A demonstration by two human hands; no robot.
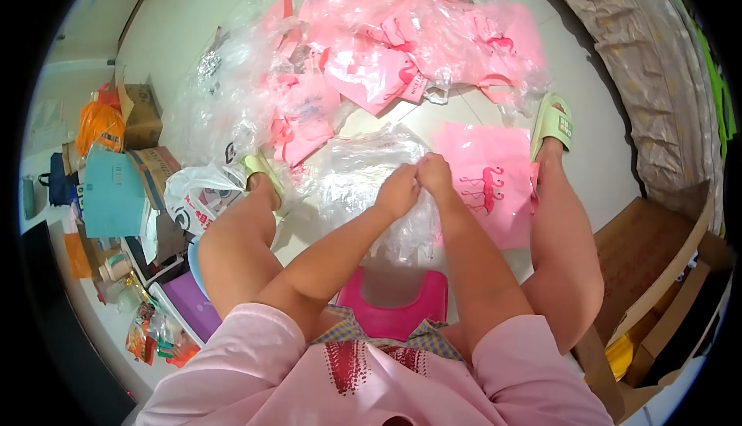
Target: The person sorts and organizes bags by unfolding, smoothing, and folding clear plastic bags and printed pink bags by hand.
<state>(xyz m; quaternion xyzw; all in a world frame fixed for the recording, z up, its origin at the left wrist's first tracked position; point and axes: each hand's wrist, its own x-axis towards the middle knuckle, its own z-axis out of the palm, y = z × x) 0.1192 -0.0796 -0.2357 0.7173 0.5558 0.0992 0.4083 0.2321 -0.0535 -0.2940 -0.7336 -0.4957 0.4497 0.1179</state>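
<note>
My left hand (pixel 398 192) and my right hand (pixel 434 173) are close together, fingers closed, at the upper right part of a clear plastic bag (pixel 352 183). The crinkled bag spreads out beneath both hands, between my legs. What exactly the fingertips pinch is partly hidden, but the plastic gathers right at them. Just right of it, a pink flamingo bag (pixel 491 186) lies flat on the floor. Beyond my hands is a heap of pink flamingo bags (pixel 371 74) mixed with loose clear plastic wrap (pixel 232 86).
I sit over a pink stool (pixel 394 302), a green slipper (pixel 552 126) on each foot. Boxes, an orange bag (pixel 101 123) and a white plastic bag (pixel 202 194) crowd the left. At right stand an open cardboard box (pixel 641 264) and a covered mattress-like piece (pixel 626 47).
</note>
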